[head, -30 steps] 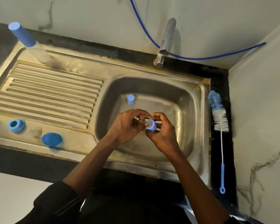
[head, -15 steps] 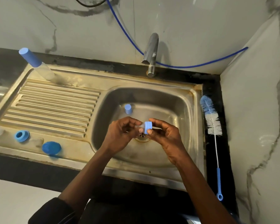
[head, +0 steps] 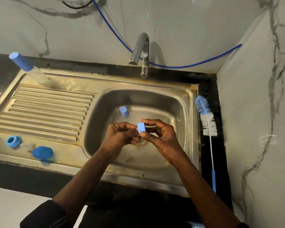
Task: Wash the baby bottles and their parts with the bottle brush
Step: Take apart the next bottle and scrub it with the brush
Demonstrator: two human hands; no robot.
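Gripping the blue collar (head: 141,128) from either side, left hand (head: 120,137) and right hand (head: 161,135) hold it on edge, axis left-right.

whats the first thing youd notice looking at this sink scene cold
The two hands over the sink basin: the right hand pinches a small blue cap, the left hand close against it. Next, the blue-and-white bottle brush lying untouched on the black counter right of the basin, and the blue-capped bottle standing at the drainboard's back left corner.

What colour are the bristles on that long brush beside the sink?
The bottle brush bristles: blue tip, white below; head view.
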